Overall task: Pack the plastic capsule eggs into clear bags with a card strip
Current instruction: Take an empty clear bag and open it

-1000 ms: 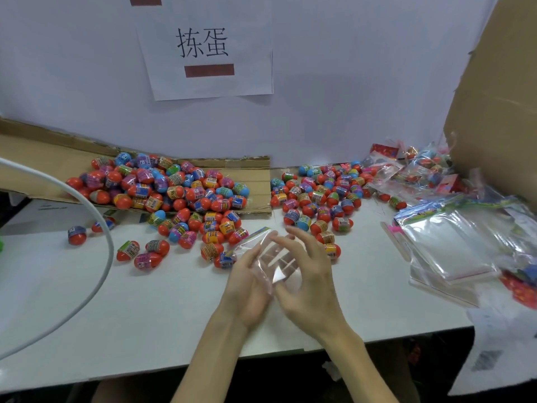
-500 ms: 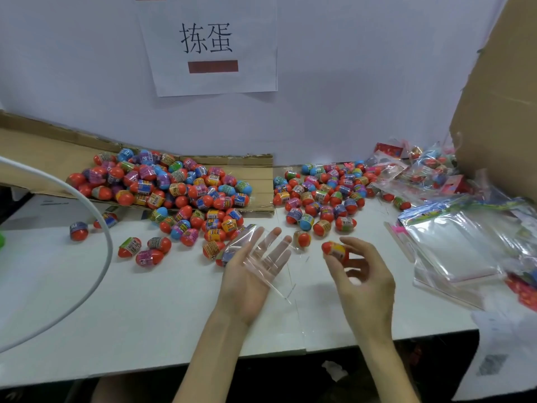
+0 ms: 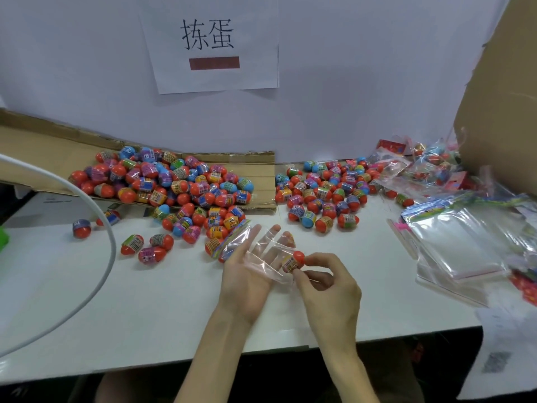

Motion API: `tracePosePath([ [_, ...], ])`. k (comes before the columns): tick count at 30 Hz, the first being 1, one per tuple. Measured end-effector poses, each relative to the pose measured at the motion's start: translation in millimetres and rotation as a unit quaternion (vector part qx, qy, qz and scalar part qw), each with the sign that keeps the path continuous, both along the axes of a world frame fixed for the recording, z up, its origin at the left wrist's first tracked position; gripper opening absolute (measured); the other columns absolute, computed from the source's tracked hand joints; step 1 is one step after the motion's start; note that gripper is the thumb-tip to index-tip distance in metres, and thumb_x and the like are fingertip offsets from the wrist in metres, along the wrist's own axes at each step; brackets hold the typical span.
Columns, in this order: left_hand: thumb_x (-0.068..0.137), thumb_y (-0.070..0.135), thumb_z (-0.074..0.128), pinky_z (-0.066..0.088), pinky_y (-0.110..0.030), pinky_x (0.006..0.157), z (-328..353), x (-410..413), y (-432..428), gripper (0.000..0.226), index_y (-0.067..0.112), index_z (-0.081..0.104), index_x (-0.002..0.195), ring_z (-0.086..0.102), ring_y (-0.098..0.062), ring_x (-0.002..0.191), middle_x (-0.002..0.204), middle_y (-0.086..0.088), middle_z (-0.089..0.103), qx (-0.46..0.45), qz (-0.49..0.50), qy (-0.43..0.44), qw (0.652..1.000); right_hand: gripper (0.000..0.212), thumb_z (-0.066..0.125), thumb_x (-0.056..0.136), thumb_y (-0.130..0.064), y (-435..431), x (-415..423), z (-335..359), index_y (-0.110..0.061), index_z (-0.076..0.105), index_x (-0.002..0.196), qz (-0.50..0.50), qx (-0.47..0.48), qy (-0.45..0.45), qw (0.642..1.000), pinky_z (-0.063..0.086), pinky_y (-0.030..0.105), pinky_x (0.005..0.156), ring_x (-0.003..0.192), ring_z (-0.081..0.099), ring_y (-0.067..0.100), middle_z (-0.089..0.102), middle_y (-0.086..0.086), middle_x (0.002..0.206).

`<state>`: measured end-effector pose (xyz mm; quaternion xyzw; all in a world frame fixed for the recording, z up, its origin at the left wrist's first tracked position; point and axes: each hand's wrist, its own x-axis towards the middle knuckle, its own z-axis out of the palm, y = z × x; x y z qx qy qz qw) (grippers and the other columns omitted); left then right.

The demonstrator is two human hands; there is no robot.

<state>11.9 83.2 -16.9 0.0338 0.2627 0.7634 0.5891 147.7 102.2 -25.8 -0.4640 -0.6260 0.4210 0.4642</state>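
Clear film is draping over the left hand (image 3: pixel 247 276), which is lying palm up with fingers straight and spread, carrying the clear bag (image 3: pixel 263 258) just above the white surface (image 3: pixel 145 301). That grip is relaxed and curling round nothing. The right hand (image 3: pixel 328 289) is pinching one capsule egg (image 3: pixel 293 261) between thumb and fingertips, so its grip is closing firmly on the egg.

The egg is sitting at the bag's near right edge, against or just beside the film. Whether it is already passing the mouth I cannot tell.

The egg's long axis is running diagonally. Its orange dome is pointing up and away to the right, and its banded label end is pointing down and left toward the palm. The bag is slanting from that edge up toward the left pile of eggs (image 3: pixel 174 184).

Judging from this, the step is going best if the spread fingers are holding the film apart while the egg is sliding in label end first, along the bag's length. A sideways entry is likely to be snagging the thin film. A light pinch near the dome is leaving the leading end free. Spare bags (image 3: pixel 459 242) are lying well apart to the right.
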Motion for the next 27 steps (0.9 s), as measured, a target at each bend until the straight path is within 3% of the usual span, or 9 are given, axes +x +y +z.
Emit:
tracePosePath([
  [5,0.089,0.028,0.060,0.051,-0.056,0.100,-3.0,-2.2,0.4,0.059,0.012,0.051,0.146,0.064,-0.040,0.127,0.138,-0.018,0.066,-0.003,0.004,0.004,1.000,0.028,0.085,0.080,-0.024,5.0,3.3,1.1,-0.042,0.069,0.094,0.046,-0.046,0.009,0.998,0.055,0.012,0.065,0.081,0.071,-0.001,0.072,-0.026,0.088],
  [11,0.094,0.029,0.056,0.050,-0.052,0.097,2.6,-1.1,-2.0,0.057,0.013,0.050,0.149,0.069,-0.033,0.118,0.137,-0.017,0.067,-0.018,0.006,0.002,1.000,0.022,0.083,0.082,-0.018,6.8,-2.0,2.3,-0.030,0.070,0.095,0.054,-0.094,0.060,0.992,0.064,0.034,0.076,0.079,0.075,0.010,0.075,-0.014,0.088],
  [14,0.100,0.031,0.051,0.047,-0.052,0.108,4.9,0.6,-4.2,0.051,0.016,0.051,0.148,0.065,-0.033,0.126,0.137,-0.015,0.067,-0.024,0.001,0.006,1.000,0.033,0.084,0.081,-0.016,2.6,-9.7,7.4,-0.036,0.067,0.101,0.083,-0.103,0.080,0.988,0.064,0.032,0.070,0.076,0.076,0.013,0.075,-0.014,0.093],
  [19,0.108,0.029,0.043,0.055,-0.052,0.100,6.2,2.1,-4.4,0.042,0.019,0.053,0.148,0.065,-0.031,0.126,0.139,-0.013,0.067,-0.023,-0.003,0.044,0.999,0.031,0.086,0.079,-0.018,-2.1,-17.8,5.7,-0.032,0.064,0.095,0.050,-0.094,0.111,0.988,0.058,0.021,0.066,0.074,0.074,0.011,0.074,-0.015,0.091],
  [24,0.103,0.019,0.044,0.034,-0.062,0.119,0.4,5.5,-0.3,0.047,0.016,0.049,0.150,0.059,-0.036,0.133,0.140,-0.019,0.064,-0.007,-0.018,0.039,0.999,0.015,0.079,0.087,-0.017,0.6,-25.4,3.0,-0.031,0.071,0.088,-0.013,0.028,0.039,0.999,0.050,0.014,0.064,0.076,0.067,0.007,0.072,-0.015,0.084],
  [27,0.094,0.017,0.055,0.054,-0.058,0.101,0.8,7.3,-0.2,0.055,0.016,0.048,0.148,0.063,-0.036,0.129,0.140,-0.019,0.064,0.013,-0.029,0.031,0.999,0.026,0.078,0.087,-0.009,2.6,-26.8,1.2,-0.030,0.075,0.103,-0.006,0.112,-0.024,0.993,0.049,0.020,0.067,0.081,0.061,0.009,0.068,-0.017,0.091],
])
